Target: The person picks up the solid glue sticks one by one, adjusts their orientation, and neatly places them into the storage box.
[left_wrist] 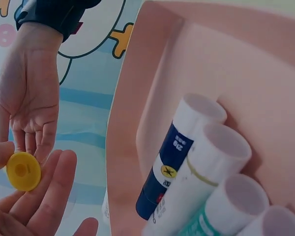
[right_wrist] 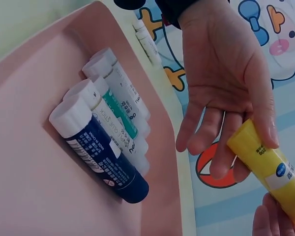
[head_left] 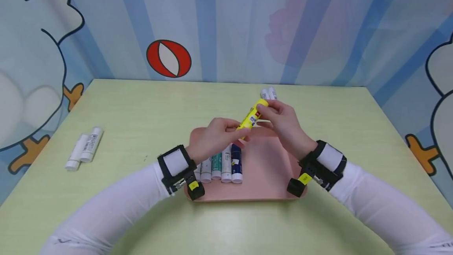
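A yellow glue stick (head_left: pixel 253 116) is held at a slant above the pink tray (head_left: pixel 269 192). My left hand (head_left: pixel 216 139) pinches its lower end between thumb and fingers. At the upper end, my right hand (head_left: pixel 284 129) grips it with thumb and fingertips. The left wrist view shows the glue stick's round yellow end (left_wrist: pixel 23 171). Inside the tray, several glue sticks lie side by side at its left: a dark blue one (right_wrist: pixel 103 152), a green one (right_wrist: pixel 119 110) and white ones (right_wrist: pixel 130 91).
Two white glue sticks (head_left: pixel 85 148) lie on the table's left side. Two more white sticks (head_left: pixel 269 93) lie behind the tray, partly hidden by my right hand. A patterned blue wall (head_left: pixel 233 23) stands along the table's back edge.
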The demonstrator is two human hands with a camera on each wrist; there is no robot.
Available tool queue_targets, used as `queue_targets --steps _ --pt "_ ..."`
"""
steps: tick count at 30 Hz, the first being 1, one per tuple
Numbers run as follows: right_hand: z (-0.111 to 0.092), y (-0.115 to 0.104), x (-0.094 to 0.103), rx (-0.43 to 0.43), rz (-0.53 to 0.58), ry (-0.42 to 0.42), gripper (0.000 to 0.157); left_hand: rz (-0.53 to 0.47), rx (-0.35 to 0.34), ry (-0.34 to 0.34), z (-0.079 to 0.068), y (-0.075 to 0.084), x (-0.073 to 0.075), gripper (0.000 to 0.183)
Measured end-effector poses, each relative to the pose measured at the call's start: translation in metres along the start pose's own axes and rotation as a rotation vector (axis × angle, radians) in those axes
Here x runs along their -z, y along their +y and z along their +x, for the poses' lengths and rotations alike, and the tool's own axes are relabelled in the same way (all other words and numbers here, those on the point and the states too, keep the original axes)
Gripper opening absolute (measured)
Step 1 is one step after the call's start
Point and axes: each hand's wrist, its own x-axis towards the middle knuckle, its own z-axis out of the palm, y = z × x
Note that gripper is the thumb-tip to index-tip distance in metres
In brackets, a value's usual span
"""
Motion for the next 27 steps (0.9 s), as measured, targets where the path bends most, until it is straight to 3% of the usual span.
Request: queue_targets --steps 3,7,13,16,18,21,27 --pt "0.0 0.001 0.001 -0.001 -0.009 0.001 0.046 0.082 -0.019 0.003 -0.002 -0.001 0.003 0.036" --pt "0.0 0.001 0.009 -0.003 -0.083 -0.007 0.048 0.29 -0.039 0.04 -0.009 -0.005 0.014 0.039" --pt "0.0 0.001 0.033 0.041 -0.228 -0.011 0.051 0.611 -0.039 0.11 -0.032 -0.017 0.047 0.043" --pt "0.0 0.002 0.045 0.074 -0.319 0.005 0.05 0.702 0.0 0.147 -0.043 -0.024 0.064 0.046" --pt "0.0 0.002 0.052 0.095 -0.395 0.014 0.049 0.721 0.049 0.154 -0.048 -0.029 0.074 0.051" --pt "0.0 0.003 0.06 0.104 -0.492 -0.001 0.047 0.676 0.146 0.122 -0.053 -0.038 0.082 0.058" --pt "0.0 0.007 0.065 0.116 -0.683 -0.062 0.039 0.531 0.252 0.041 -0.055 -0.051 0.08 0.067"
